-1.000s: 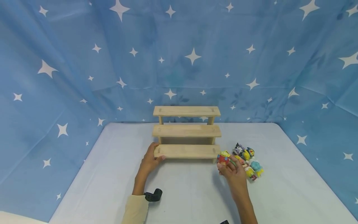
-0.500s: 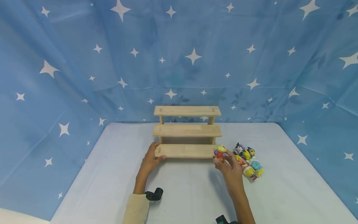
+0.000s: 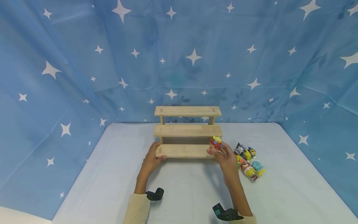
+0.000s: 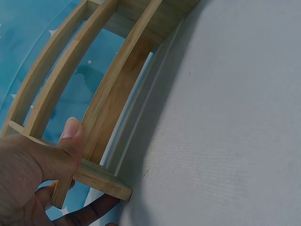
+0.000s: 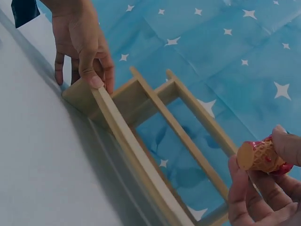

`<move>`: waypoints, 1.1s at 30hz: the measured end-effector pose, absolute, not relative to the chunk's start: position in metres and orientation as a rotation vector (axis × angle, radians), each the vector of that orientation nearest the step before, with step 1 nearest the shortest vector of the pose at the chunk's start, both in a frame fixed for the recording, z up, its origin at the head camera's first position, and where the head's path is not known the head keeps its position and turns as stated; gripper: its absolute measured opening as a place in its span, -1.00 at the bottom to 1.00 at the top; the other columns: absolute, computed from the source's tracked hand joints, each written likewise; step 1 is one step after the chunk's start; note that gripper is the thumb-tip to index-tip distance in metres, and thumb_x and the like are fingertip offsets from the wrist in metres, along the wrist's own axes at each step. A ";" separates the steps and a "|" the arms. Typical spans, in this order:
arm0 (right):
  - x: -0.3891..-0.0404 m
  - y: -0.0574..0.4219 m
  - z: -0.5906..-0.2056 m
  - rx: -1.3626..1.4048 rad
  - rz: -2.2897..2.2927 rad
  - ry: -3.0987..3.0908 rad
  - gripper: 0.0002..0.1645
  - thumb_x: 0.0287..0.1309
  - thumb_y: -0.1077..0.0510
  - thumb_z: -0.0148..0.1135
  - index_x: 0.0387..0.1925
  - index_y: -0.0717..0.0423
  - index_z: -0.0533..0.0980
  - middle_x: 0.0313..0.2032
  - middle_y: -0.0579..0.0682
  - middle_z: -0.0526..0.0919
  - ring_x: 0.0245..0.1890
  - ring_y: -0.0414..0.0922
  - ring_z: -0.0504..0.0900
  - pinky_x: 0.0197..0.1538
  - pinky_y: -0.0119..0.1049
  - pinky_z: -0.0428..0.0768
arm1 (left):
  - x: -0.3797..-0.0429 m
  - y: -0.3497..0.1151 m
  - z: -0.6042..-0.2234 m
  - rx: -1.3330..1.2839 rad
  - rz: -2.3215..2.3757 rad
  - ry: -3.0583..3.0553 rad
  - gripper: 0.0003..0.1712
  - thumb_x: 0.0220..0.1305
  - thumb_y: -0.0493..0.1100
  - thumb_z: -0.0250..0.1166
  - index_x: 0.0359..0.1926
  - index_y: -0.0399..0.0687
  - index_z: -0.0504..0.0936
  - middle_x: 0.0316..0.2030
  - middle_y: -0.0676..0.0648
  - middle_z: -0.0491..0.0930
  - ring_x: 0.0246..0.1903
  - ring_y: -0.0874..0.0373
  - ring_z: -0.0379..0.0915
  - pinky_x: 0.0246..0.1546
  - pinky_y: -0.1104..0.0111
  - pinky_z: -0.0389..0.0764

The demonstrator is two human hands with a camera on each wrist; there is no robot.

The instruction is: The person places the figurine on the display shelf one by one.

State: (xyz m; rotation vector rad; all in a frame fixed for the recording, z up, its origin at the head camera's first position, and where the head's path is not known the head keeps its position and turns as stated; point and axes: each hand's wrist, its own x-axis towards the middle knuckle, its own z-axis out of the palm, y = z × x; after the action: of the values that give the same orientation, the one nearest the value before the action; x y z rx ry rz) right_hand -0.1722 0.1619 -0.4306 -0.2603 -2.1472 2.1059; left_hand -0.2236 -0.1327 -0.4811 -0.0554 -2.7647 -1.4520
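Note:
A three-tier wooden shelf [image 3: 181,151] stands near the back of the table. My left hand [image 3: 151,160] grips the left end of its lowest board, the thumb on the front edge, as the left wrist view [image 4: 42,174] also shows. Between thumb and fingers of my right hand [image 3: 227,160] is a small toy figure [image 3: 215,144] with a yellow top and red body. It is held over the right end of the lowest board. In the right wrist view the figure's base [image 5: 256,157] looks like an orange waffle cone with red drips.
To the right of the shelf lies a pile of several small toy figures [image 3: 249,169], close to my right forearm. A blue star-printed curtain [image 3: 179,62] hangs right behind the white table [image 3: 98,174].
My right hand has moved left and slightly away from me with the figure, from beside the pile to over the lowest board, and the figure has tilted. My left hand stays on the shelf.

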 end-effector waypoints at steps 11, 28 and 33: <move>-0.206 0.144 -0.416 0.126 2.441 -1.847 -0.31 0.28 0.22 0.25 0.36 0.07 0.21 0.05 0.13 0.53 0.00 -0.06 0.72 0.01 -0.25 0.64 | -0.224 -0.133 -0.482 -0.050 -1.452 -2.765 -0.21 0.21 -0.11 0.39 0.39 -0.02 0.23 0.36 -0.25 0.30 0.25 -0.25 0.35 0.15 -0.21 0.35; -0.248 0.109 -0.396 0.154 2.322 -1.940 -0.29 0.15 0.30 0.35 0.32 0.13 0.31 -0.01 0.13 0.58 -0.09 -0.17 0.71 -0.04 -0.20 0.68 | -0.225 -0.131 -0.479 -0.076 -1.421 -2.760 -0.23 0.19 -0.11 0.40 0.36 -0.05 0.26 0.35 -0.25 0.33 0.26 -0.25 0.35 0.14 -0.21 0.37; -0.260 0.100 -0.391 0.160 1.954 -2.168 -0.34 0.12 0.21 0.41 0.26 0.12 0.41 0.01 0.20 0.67 -0.03 -0.05 0.64 -0.18 -0.48 0.62 | -0.224 -0.131 -0.479 -0.079 -1.417 -2.761 -0.23 0.19 -0.13 0.40 0.35 -0.09 0.26 0.34 -0.25 0.33 0.27 -0.26 0.34 0.15 -0.21 0.36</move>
State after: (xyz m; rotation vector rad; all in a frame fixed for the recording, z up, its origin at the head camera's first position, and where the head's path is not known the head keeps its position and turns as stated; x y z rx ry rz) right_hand -0.2602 0.0996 -0.3911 0.1601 -2.1675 1.9537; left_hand -0.2236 -0.1313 -0.4789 -0.0792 -2.7612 -1.4172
